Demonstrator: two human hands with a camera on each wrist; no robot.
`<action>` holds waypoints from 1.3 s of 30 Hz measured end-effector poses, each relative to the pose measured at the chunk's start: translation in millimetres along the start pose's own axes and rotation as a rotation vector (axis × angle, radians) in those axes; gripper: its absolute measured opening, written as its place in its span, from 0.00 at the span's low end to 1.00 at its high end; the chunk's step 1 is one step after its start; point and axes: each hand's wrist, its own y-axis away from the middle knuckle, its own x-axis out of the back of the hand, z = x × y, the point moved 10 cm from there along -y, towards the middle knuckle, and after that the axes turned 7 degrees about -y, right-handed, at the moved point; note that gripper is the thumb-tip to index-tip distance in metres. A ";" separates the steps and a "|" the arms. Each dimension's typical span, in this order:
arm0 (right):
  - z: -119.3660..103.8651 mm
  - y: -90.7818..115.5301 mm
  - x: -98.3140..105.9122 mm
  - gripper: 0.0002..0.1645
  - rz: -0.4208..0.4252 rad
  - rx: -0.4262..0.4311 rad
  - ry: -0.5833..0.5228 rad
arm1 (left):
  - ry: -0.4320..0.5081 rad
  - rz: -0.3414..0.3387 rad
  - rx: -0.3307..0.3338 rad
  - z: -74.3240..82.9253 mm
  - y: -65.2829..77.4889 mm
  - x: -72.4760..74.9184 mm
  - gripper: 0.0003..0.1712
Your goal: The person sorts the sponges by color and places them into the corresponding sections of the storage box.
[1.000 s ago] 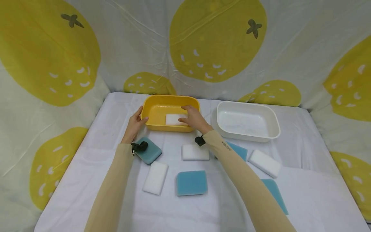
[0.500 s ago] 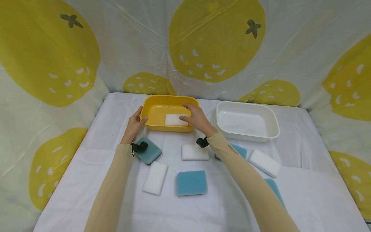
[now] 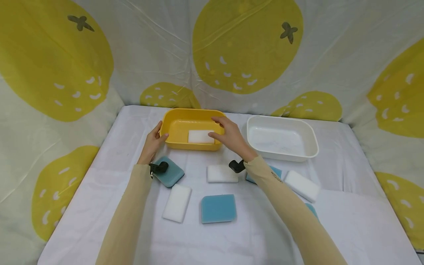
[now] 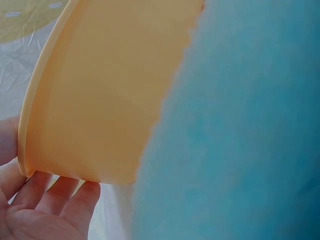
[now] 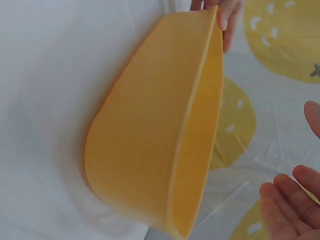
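Observation:
A yellow plastic tub (image 3: 179, 127) stands at the back of the cloth-covered table, with a white sponge (image 3: 200, 136) lying in its front part. My left hand (image 3: 153, 142) grips the tub's left end, thumb at the rim and fingers against the outer wall; the left wrist view shows these fingers (image 4: 80, 205) under the yellow wall. Over the tub's right end, my right hand (image 3: 230, 137) hovers with fingers apart and nothing in it. The right wrist view has its fingertips (image 5: 282, 190) beyond the tub's rim. A blue sponge (image 3: 173, 173) lies beneath my left wrist.
A white tub (image 3: 281, 156) stands right of the yellow one. Nearer me lie white sponges (image 3: 177, 204) and blue sponges (image 3: 218, 209). My right sleeve partly covers a blue sponge (image 3: 251, 177) and another blue one (image 3: 311, 209); a white sponge (image 3: 302, 186) is beside it.
My right hand has drawn back to the right and slightly up, away from the white sponge in the yellow tub. My left hand keeps its grip on the tub.

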 end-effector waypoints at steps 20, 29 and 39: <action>-19.9 34.5 22.9 0.35 0.070 0.058 -0.098 | -0.004 0.008 0.003 0.3 -1.2 0.7 0.38; -12.4 62.2 27.4 0.33 0.095 0.050 -0.135 | -0.005 0.006 0.011 0.1 -1.2 -0.2 0.38; 7.2 93.2 30.6 0.33 0.124 -0.003 -0.189 | -0.016 0.007 0.019 1.1 1.4 -0.7 0.38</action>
